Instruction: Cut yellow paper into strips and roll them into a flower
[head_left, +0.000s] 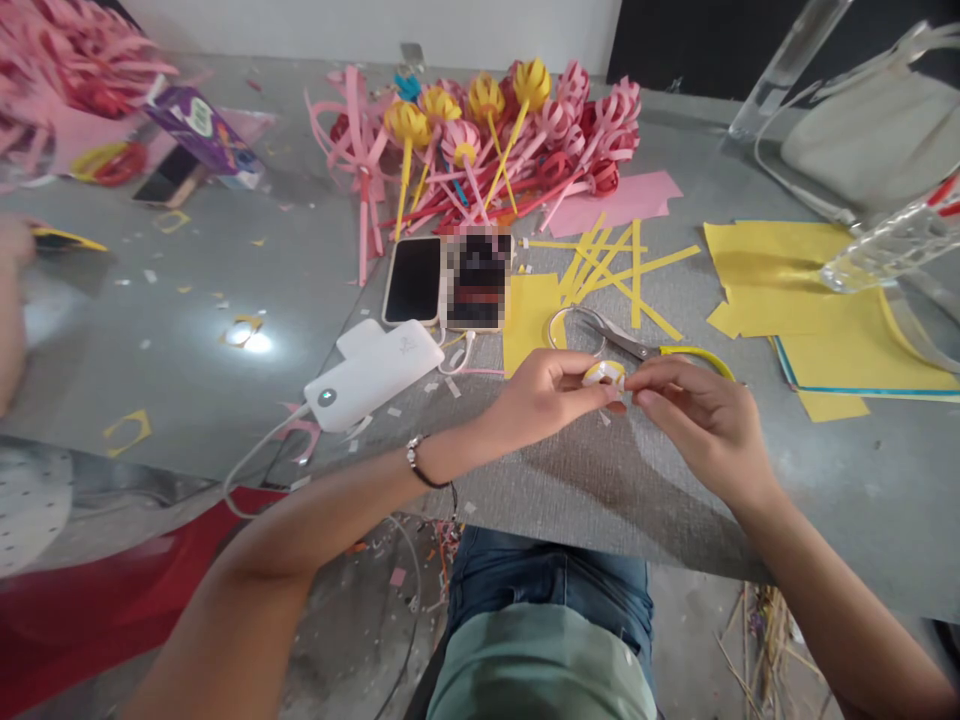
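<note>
Your left hand (551, 395) and right hand (694, 415) both pinch a small yellow-and-white paper roll (604, 374), fingers closed on it just above the counter (600, 480). Scissors (637, 345) lie just beyond; 2 phones (446, 280) sit farther off.
</note>
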